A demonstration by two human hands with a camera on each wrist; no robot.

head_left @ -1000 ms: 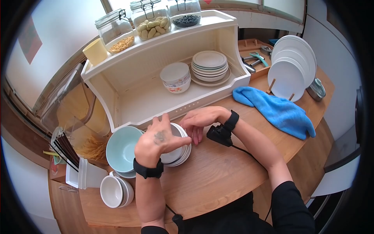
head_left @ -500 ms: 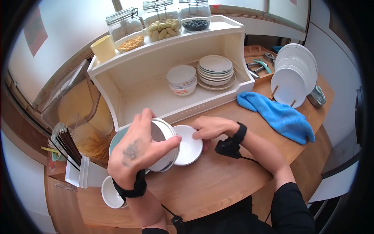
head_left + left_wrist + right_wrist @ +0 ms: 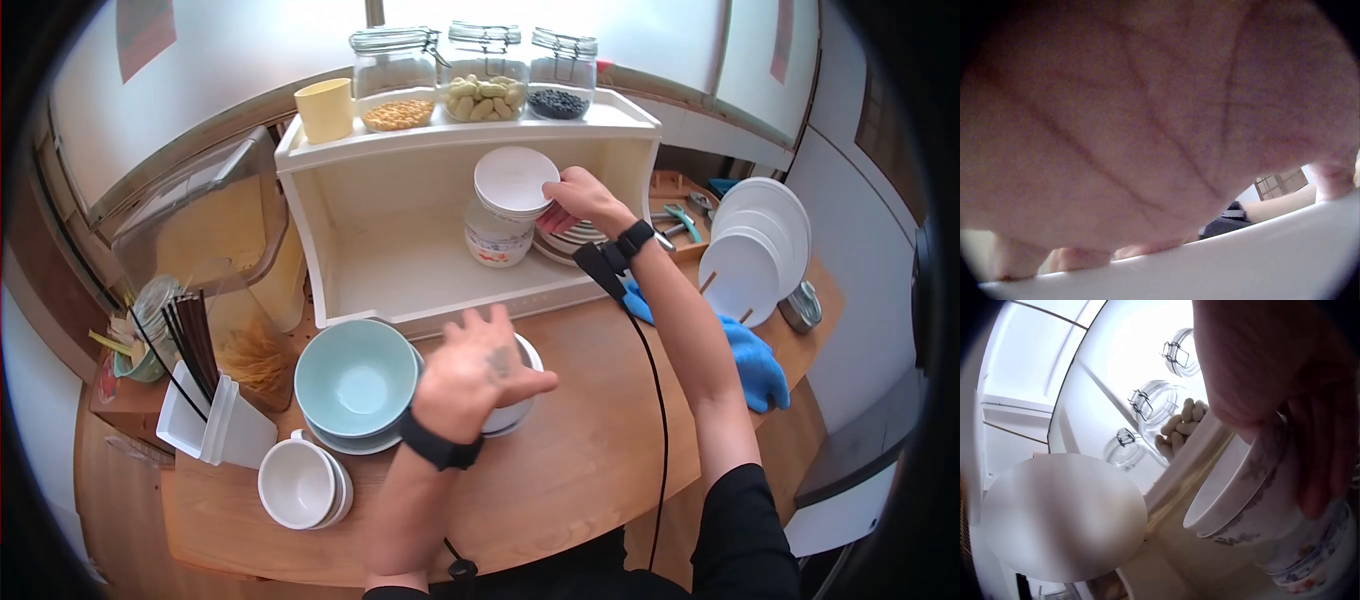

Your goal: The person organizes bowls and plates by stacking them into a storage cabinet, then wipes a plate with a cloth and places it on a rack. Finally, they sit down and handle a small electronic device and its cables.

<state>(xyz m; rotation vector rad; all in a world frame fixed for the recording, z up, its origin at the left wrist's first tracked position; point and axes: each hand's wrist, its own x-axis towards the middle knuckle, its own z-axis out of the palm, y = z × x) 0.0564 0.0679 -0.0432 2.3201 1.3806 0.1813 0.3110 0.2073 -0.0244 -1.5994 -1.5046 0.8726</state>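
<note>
My right hand (image 3: 580, 198) pinches the rim of a white bowl (image 3: 515, 178) with a patterned band. That bowl is right over a stack of floral bowls (image 3: 497, 246) inside the cream shelf unit. Seen from the right wrist, the held bowl (image 3: 1241, 487) tilts, its fingers on the outer side. My left hand (image 3: 478, 380) spans a stack of white bowls (image 3: 522, 410) on the table and hides most of it. In the left wrist view, its fingers (image 3: 1082, 258) and thumb reach over the rim of a white bowl (image 3: 1260, 265).
Left of the white bowls stand a light-blue bowl (image 3: 355, 380), white cups (image 3: 298, 486) and a chopstick holder (image 3: 232, 425). Glass jars (image 3: 485, 85) and a yellow cup (image 3: 325, 110) line the shelf unit's (image 3: 380, 305) top. A blue cloth (image 3: 755, 365) and racked plates (image 3: 740, 260) are at right.
My right hand has taken a bowl from beside the left hand's stack and carried it up into the shelf unit. The left hand has tilted the white stack and lowered it back.
</note>
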